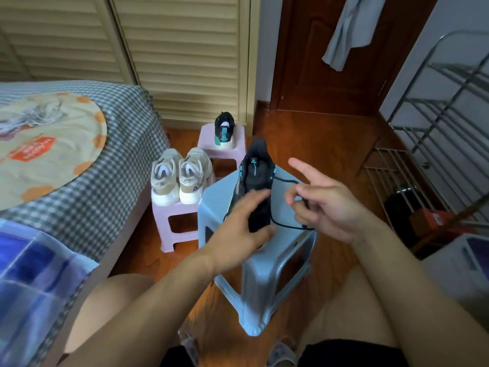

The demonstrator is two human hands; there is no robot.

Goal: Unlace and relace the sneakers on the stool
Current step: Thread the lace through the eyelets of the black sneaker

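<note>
While left hand (239, 221) steadies sneaker (255, 181), right hand (328, 205) pinching lace (287, 181)

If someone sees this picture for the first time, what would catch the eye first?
Probably the two hands at the centre: the left hand rests on a black sneaker on the grey-blue stool, while the right hand pinches its black lace. Behind, beige sneakers sit on a pink stool.
</note>
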